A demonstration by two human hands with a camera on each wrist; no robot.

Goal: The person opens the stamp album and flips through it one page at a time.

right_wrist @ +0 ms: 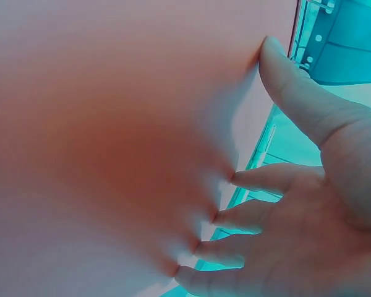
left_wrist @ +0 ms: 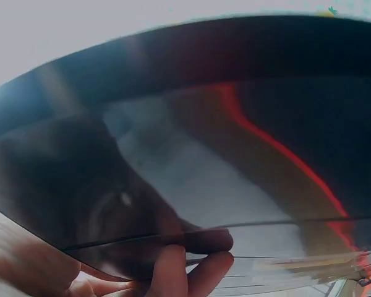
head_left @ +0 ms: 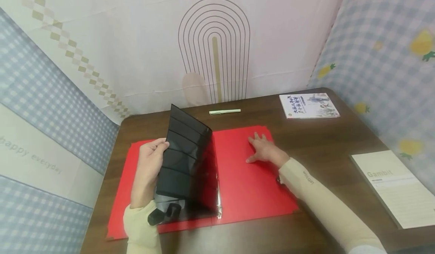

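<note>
— Walled on three sides by patterned cloth, with a dark wooden table filling the floor of it. Anything else lying about?

— Pale booklet at the right edge, a picture book at the far right corner, a green pen near the back wall. All well apart from the work, none in the way.

— And the work itself?

— Red binder, spread open flat at the table's middle, near edge close to the table's front. Black glossy sleeves on its rings, lifted upright off the left cover, ribbed with pocket lines.

— Hands?

— Left hand curled round the sleeves' outer edge, fingers tucked under in the left wrist view. Right hand flat on the right cover, fingers straight and spread, pressing down.

— Room to move?

— Bare wood right of the binder up to the booklet, and a strip behind it up to the pen. Little margin on the left, cover nearly at the table's edge.
</note>
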